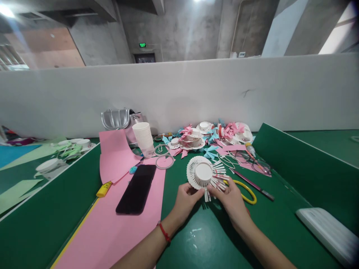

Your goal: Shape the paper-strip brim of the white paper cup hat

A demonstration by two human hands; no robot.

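Observation:
A paper cup (203, 171) cut into narrow strips that fan out around its round base is held up over the green table. My left hand (187, 200) pinches its lower left edge between thumb and fingers. On the lower right, my right hand (228, 198) closes on some of the strips. The strips on the left side curl over into a scalloped rim, while those at the right and bottom stick out straight. Yellow-handled scissors (249, 192) lie partly hidden behind my right hand.
A black phone (137, 189) rests on pink paper (92, 228) at the left. Stacked paper cups (142, 135) stand behind it. Cut-cup flowers with pink and blue paper (193, 140) pile up at the back. Glasses (259, 164) and a pen-like cutter (254, 184) lie right, near a green divider (303, 160).

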